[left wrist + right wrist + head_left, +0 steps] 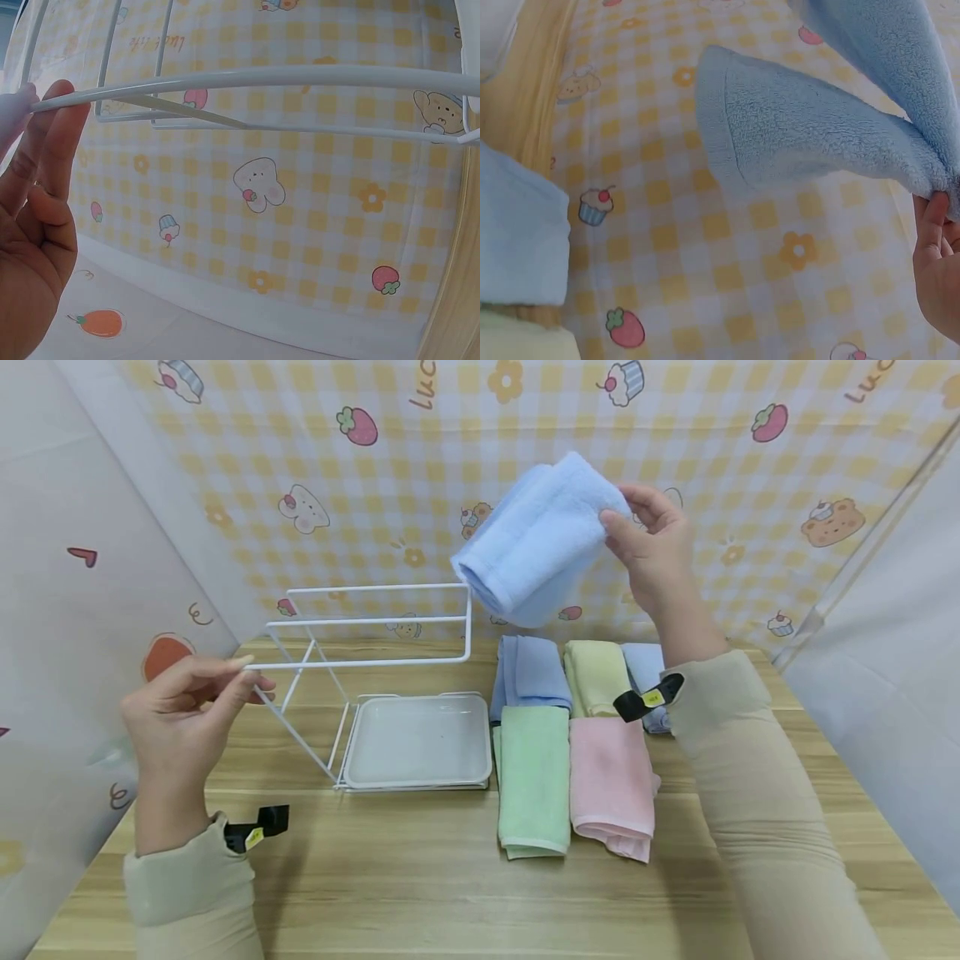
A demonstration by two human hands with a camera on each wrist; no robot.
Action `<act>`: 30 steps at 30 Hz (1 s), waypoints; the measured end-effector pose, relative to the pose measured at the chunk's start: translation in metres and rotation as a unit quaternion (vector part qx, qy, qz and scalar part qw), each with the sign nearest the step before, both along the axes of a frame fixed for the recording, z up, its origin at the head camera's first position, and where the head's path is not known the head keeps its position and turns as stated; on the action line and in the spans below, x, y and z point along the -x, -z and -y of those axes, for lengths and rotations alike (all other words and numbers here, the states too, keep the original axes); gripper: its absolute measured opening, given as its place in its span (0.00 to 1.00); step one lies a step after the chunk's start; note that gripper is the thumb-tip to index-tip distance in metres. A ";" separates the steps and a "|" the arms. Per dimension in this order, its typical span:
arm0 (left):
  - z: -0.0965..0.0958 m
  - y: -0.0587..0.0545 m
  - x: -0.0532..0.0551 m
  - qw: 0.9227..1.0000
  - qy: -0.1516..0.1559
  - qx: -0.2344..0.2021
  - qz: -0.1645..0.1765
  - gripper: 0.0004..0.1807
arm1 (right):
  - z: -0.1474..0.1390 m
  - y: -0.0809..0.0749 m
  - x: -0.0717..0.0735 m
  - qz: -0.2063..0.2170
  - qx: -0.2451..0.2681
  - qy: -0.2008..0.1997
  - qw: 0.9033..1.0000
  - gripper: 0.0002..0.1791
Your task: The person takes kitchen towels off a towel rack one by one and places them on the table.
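My right hand (656, 547) pinches a folded light blue towel (543, 535) by its right edge, up in the air to the right of a white wire rack (367, 664). In the right wrist view the towel (802, 120) spreads into two hanging flaps from the fingertips. The towel's lower left corner overlaps the rack's top right corner in the head view. My left hand (187, 702) pinches the rack's front top corner between thumb and fingers. The left wrist view shows the rack's bar (285, 77) at those fingertips. A white tray (420, 741) lies in the rack's base.
Folded towels lie right of the rack: blue (531, 670), yellow (597, 677), green (534, 781), pink (611, 777) and another blue one (643, 664) partly behind my right wrist. A checked cloth backdrop (420, 468) stands behind the wooden table (390, 877).
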State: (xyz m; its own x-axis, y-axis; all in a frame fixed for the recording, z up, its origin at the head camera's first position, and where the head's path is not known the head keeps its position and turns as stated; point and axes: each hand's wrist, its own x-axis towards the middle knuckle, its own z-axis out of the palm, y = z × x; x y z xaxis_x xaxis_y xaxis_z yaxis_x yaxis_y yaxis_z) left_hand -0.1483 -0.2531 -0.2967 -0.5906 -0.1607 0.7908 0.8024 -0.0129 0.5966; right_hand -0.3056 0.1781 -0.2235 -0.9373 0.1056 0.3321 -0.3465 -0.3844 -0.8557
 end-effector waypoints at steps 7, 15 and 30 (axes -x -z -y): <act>0.001 0.000 -0.001 1.000 0.001 0.005 0.003 0.06 | -0.030 0.013 -0.008 -0.019 -0.021 -0.001 1.000 0.13; 0.002 -0.001 -0.002 1.000 -0.002 0.015 0.004 0.05 | -0.085 0.035 -0.028 -0.048 -0.054 -0.034 0.997 0.14; -0.001 -0.001 -0.004 1.000 -0.002 0.007 0.007 0.06 | -0.169 0.068 -0.086 -0.056 -0.038 -0.164 0.984 0.20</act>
State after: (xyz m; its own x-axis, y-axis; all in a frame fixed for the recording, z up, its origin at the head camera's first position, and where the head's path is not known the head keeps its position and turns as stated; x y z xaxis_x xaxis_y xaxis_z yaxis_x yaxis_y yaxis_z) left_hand -0.1443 -0.2523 -0.2956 -0.6016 -0.1523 0.7841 0.7935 -0.0015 0.6085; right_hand -0.2198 0.3471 -0.2917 -0.8741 -0.2263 0.4297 -0.3075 -0.4268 -0.8504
